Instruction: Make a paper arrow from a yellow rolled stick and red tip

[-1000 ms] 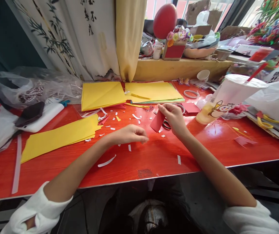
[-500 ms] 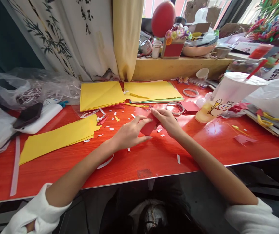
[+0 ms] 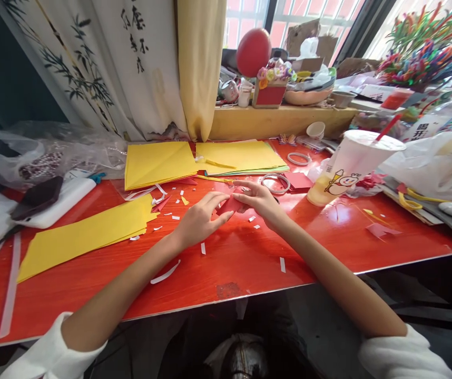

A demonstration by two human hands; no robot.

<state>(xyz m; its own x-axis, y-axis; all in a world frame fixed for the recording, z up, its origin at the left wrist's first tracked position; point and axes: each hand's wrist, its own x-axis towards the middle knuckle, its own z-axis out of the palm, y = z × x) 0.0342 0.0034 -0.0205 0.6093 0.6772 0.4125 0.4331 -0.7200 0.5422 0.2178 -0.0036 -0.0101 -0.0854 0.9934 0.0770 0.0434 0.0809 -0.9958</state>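
Observation:
A small piece of folded red paper (image 3: 229, 205) is held between both hands above the red table (image 3: 226, 263). My left hand (image 3: 199, 218) grips its left side, thumb below and fingers above. On the right side, my right hand (image 3: 261, 203) has its fingers closed on the same paper, partly covering it. White and yellow paper scraps (image 3: 176, 217) lie around the hands. Just behind them is a roll of clear tape (image 3: 275, 183), beside a stack of red paper squares (image 3: 300, 181).
Yellow paper stacks (image 3: 158, 164) lie at the back and yellow strips (image 3: 86, 234) at the left. To the right stands a tilted drink cup (image 3: 344, 166) with a red straw. A dark phone (image 3: 38, 197) rests on a white box. Plastic bags (image 3: 443, 158) crowd both ends.
The view has shifted, so the scene sits a little lower and further left. My right hand's fingers now reach further across the red paper, which appears turned flatter.

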